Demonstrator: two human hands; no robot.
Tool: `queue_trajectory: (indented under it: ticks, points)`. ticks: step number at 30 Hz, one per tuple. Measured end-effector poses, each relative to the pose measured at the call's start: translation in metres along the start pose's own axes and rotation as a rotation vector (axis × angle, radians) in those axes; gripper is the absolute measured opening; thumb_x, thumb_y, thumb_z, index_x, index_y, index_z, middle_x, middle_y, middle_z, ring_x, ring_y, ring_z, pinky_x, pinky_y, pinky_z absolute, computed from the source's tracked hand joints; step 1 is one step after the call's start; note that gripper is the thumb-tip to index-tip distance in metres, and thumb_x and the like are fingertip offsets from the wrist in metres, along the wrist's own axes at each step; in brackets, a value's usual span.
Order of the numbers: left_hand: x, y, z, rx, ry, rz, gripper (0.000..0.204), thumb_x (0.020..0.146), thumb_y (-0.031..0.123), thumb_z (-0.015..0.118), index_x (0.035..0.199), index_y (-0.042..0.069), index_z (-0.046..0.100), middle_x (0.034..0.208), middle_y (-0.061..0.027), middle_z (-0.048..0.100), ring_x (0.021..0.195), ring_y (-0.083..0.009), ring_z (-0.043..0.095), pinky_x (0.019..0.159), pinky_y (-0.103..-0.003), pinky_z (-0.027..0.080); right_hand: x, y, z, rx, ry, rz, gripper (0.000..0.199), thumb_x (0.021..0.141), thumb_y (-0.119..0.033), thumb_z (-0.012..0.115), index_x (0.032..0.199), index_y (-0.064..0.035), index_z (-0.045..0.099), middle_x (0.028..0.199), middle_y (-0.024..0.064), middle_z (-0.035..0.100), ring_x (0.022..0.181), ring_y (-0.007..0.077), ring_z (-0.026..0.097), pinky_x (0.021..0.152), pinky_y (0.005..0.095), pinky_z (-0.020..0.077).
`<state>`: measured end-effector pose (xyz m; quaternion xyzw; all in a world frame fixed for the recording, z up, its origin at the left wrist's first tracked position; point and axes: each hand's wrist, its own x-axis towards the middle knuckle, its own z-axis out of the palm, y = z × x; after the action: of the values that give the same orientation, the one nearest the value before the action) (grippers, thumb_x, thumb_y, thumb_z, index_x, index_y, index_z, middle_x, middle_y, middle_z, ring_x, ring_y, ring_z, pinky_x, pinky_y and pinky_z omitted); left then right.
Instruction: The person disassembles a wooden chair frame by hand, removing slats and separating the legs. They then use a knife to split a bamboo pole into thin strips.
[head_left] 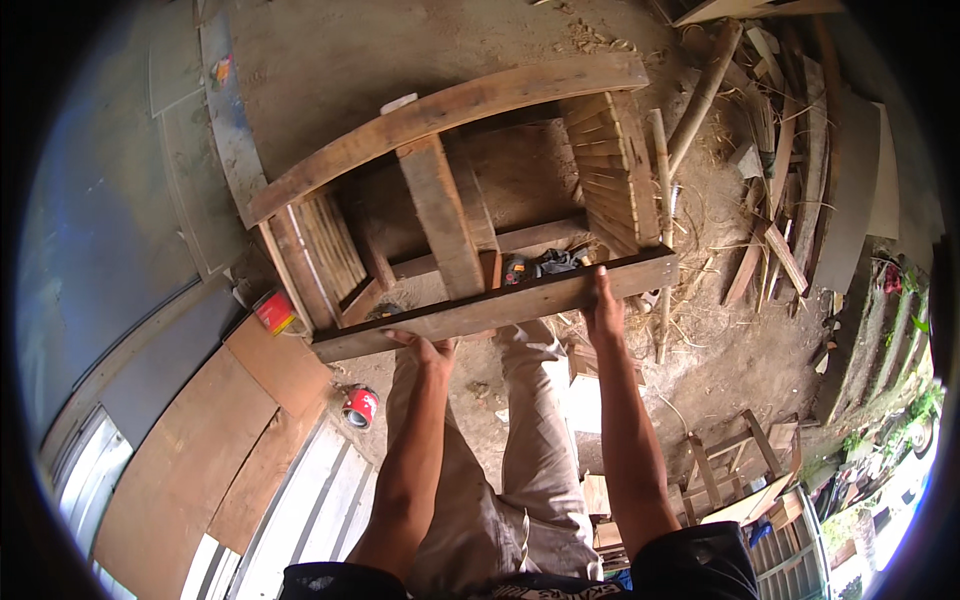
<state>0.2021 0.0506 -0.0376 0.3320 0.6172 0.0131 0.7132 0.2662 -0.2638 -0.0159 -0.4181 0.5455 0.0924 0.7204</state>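
A wooden frame with slatted ends (pixel 612 165) stands in front of me. A long dark plank (pixel 500 305) runs along its near side, tilted up toward the right; whether it is fastened I cannot tell. My left hand (pixel 425 350) grips the plank's lower edge left of its middle, thumb against the face. Farther right, my right hand (pixel 602 312) clasps the plank with its thumb over the top edge. The fingers of both hands are partly hidden. Across the far side lies a matching long board (pixel 450 105), joined by a wide crosspiece (pixel 440 210).
Scrap wood (pixel 785 180) is piled at the right. A red can (pixel 360 406) stands by my left leg, and another red can (pixel 273 312) is beside the frame. Brown sheets (pixel 200 440) lie at the left. Dark items (pixel 550 263) sit inside the frame.
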Motion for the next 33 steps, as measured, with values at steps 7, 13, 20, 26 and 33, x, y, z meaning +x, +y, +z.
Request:
queue_trajectory:
  ticks: [7,13,20,26,33]
  points:
    - [-0.041,0.036,0.004,0.534,0.069,-0.39,0.121,0.072,0.095,0.014,0.124,-0.009,0.049,0.118,-0.0271,0.062,0.112,-0.0303,0.062,0.095,-0.044,0.051,-0.012,-0.024,-0.005,-0.253,0.052,0.083,0.073,0.082,-0.056,0.073,0.118,0.0063,0.058,0.105,0.0159,0.064,0.094,0.0217,0.066,0.07,0.0335,0.0552]
    - [-0.065,0.082,0.019,1.592,-0.288,0.395,0.062,0.093,0.064,0.05,0.085,0.003,0.058,0.077,-0.019,0.07,0.077,-0.0345,0.072,0.068,-0.045,0.054,-0.064,-0.059,0.006,-1.4,-0.028,-0.446,0.047,0.085,-0.04,0.07,0.115,-0.0042,0.065,0.096,0.021,0.071,0.096,0.0338,0.068,0.086,0.0438,0.0524]
    - [-0.039,0.089,0.047,2.133,-0.769,0.898,0.096,0.065,0.062,0.079,0.132,0.001,0.048,0.137,-0.0234,0.05,0.125,-0.0393,0.05,0.095,-0.051,0.045,-0.073,-0.002,0.037,-1.834,-0.391,-1.324,0.077,0.073,-0.02,0.077,0.139,-0.0088,0.04,0.14,0.0171,0.042,0.135,0.0343,0.037,0.115,0.0591,0.0212]
    - [-0.015,0.073,0.038,2.036,-0.696,0.792,0.09,0.058,0.048,0.083,0.131,0.005,0.052,0.129,-0.0217,0.058,0.122,-0.0359,0.055,0.103,-0.048,0.044,-0.038,0.021,0.037,-1.967,-0.06,-1.476,0.041,0.084,-0.011,0.056,0.125,-0.0059,0.054,0.123,0.0131,0.057,0.122,0.0277,0.05,0.111,0.0569,0.0279]
    - [-0.013,0.066,0.032,2.078,-0.704,0.783,0.098,0.058,0.038,0.084,0.14,0.003,0.043,0.139,-0.0239,0.049,0.131,-0.0365,0.046,0.106,-0.045,0.042,-0.057,0.026,0.028,-2.029,-0.12,-1.39,0.038,0.088,-0.011,0.053,0.126,-0.0051,0.053,0.116,0.0091,0.063,0.121,0.025,0.053,0.106,0.0532,0.0341]
